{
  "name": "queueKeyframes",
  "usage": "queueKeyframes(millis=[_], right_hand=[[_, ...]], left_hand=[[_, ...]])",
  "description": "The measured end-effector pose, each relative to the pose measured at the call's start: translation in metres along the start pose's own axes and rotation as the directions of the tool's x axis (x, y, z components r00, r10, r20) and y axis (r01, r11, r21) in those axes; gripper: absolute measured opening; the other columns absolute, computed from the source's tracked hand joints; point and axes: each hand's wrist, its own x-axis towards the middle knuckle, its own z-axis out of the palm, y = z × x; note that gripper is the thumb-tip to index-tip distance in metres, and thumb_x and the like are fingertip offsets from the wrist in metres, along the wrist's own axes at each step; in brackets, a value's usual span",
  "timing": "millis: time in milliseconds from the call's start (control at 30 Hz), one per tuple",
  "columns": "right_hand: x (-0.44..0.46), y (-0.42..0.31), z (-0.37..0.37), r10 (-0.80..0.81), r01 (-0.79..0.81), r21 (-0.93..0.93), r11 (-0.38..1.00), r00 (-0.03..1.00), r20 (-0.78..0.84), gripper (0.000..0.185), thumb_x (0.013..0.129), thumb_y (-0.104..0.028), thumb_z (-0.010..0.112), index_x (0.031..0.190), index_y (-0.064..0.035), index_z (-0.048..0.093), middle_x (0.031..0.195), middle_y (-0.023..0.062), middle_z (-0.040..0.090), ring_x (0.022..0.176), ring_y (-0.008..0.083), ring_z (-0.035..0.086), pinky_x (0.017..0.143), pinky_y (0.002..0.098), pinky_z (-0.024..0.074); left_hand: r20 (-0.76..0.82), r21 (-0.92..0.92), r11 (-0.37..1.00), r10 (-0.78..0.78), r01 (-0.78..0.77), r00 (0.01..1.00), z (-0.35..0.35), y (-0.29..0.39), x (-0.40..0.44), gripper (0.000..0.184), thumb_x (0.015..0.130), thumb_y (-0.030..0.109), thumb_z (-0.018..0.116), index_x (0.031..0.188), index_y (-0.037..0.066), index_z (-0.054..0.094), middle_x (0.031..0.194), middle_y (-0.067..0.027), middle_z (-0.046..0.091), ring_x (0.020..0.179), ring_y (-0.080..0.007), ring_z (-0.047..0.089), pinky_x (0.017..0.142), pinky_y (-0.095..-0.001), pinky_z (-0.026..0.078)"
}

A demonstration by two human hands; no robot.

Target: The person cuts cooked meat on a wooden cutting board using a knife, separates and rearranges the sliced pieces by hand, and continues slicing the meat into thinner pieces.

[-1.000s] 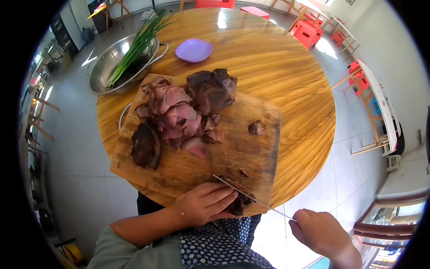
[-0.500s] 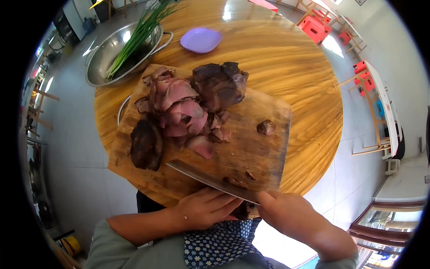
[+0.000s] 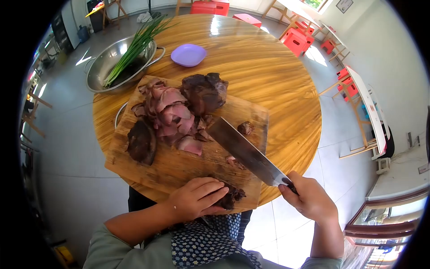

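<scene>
My right hand [image 3: 312,197] is wrapped round the handle of a cleaver [image 3: 246,152], its broad blade raised and slanting up to the left over the board. At the near edge of the wooden cutting board [image 3: 179,172], my left hand [image 3: 200,196] grips a dark piece of cooked meat [image 3: 233,197]. Pink meat slices [image 3: 172,112] lie heaped in the middle left of the board. Beside the heap are a large dark meat chunk [image 3: 204,93] and another dark chunk [image 3: 141,142]. Small meat scraps [image 3: 235,162] lie partly behind the blade, with a small lump of meat [image 3: 245,128] beyond it.
The board rests on a round wooden table [image 3: 286,103]. At the back left stands a metal basin [image 3: 96,74] with long green stalks [image 3: 134,51] in it. A purple plate [image 3: 188,55] sits near the basin. Red stools [image 3: 295,41] and a white table [image 3: 365,101] are farther off.
The cleaver has swung up and away from the near piece of meat, the right hand moving rightward with it. The left hand stays on the meat, more of which now shows. The view has shifted slightly.
</scene>
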Motion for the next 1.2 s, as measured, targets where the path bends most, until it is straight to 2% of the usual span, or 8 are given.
queueKeyframes(millis=[133,233,400,633,700,900,1133,1200], right_hand=[[-0.019,-0.012,-0.001,0.020,-0.022,-0.069,0.997,0.999,-0.030,0.022,0.103,-0.026,0.060,0.098,-0.0047,0.057,0.082,0.0193,0.065,0.074,0.0431,0.063,0.065,0.0502,0.0479],[-0.027,-0.011,0.009,-0.070,0.066,-0.096,0.993,0.997,-0.042,0.022,0.102,-0.026,0.061,0.097,-0.0045,0.056,0.083,0.0190,0.065,0.074,0.0432,0.063,0.065,0.0508,0.0486],[-0.030,-0.014,0.017,-0.131,0.137,-0.169,0.976,0.990,0.044,0.019,0.102,-0.024,0.060,0.098,-0.0061,0.054,0.081,0.0160,0.064,0.072,0.0409,0.065,0.064,0.0494,0.0502],[-0.027,-0.018,0.019,-0.145,0.163,-0.159,0.974,0.982,0.119,0.019,0.102,-0.024,0.059,0.099,-0.0061,0.052,0.081,0.0146,0.064,0.070,0.0397,0.065,0.061,0.0486,0.0508],[-0.027,-0.017,0.021,-0.141,0.156,-0.180,0.971,0.986,0.092,0.019,0.097,-0.022,0.067,0.093,-0.0053,0.059,0.078,0.0147,0.065,0.070,0.0394,0.064,0.062,0.0478,0.0506],[-0.030,-0.024,0.015,-0.136,0.152,-0.188,0.970,0.986,0.093,0.019,0.097,-0.021,0.067,0.090,-0.0056,0.059,0.079,0.0138,0.065,0.070,0.0382,0.065,0.061,0.0471,0.0511],[-0.039,-0.022,0.014,-0.049,0.090,-0.231,0.969,0.983,0.178,0.017,0.096,-0.020,0.067,0.090,-0.0052,0.060,0.080,0.0143,0.066,0.070,0.0384,0.066,0.062,0.0471,0.0521],[-0.049,-0.027,0.005,0.078,-0.026,-0.283,0.959,0.982,0.172,0.018,0.097,-0.020,0.066,0.090,-0.0044,0.060,0.082,0.0145,0.067,0.070,0.0388,0.066,0.063,0.0473,0.0529]], left_hand=[[0.014,0.005,1.000,0.016,-0.016,1.000,0.000,-0.001,0.000,0.060,0.074,0.025,0.088,0.126,0.003,0.068,0.124,-0.0110,0.068,0.114,-0.0280,0.066,0.094,-0.0384,0.055],[0.015,0.013,1.000,0.027,-0.027,1.000,0.001,-0.001,-0.002,0.060,0.074,0.025,0.088,0.126,0.003,0.069,0.123,-0.0107,0.069,0.113,-0.0278,0.066,0.094,-0.0384,0.056],[0.023,0.056,0.997,0.047,-0.048,0.999,0.002,-0.001,-0.003,0.058,0.075,0.026,0.088,0.125,0.002,0.070,0.124,-0.0104,0.069,0.113,-0.0278,0.066,0.095,-0.0382,0.056],[0.046,0.082,0.996,0.030,-0.034,0.998,0.000,0.000,-0.004,0.055,0.081,0.028,0.084,0.127,0.001,0.069,0.126,-0.0103,0.068,0.116,-0.0266,0.065,0.098,-0.0373,0.054],[0.033,0.093,0.995,0.044,-0.047,0.998,0.001,-0.001,-0.004,0.056,0.081,0.030,0.085,0.126,0.001,0.070,0.126,-0.0102,0.068,0.115,-0.0257,0.065,0.098,-0.0363,0.055],[0.034,0.099,0.994,0.048,-0.051,0.998,0.001,-0.002,-0.002,0.057,0.079,0.031,0.086,0.125,0.001,0.070,0.125,-0.0102,0.069,0.113,-0.0251,0.066,0.096,-0.0355,0.056],[0.030,0.076,0.996,0.041,-0.043,0.999,0.003,-0.005,-0.005,0.056,0.081,0.031,0.085,0.126,0.001,0.070,0.127,-0.0098,0.068,0.114,-0.0252,0.066,0.094,-0.0365,0.056],[0.030,0.004,0.999,0.038,-0.038,0.999,0.003,-0.006,-0.004,0.055,0.082,0.030,0.084,0.127,0.001,0.070,0.129,-0.0097,0.067,0.113,-0.0256,0.066,0.093,-0.0368,0.056]])
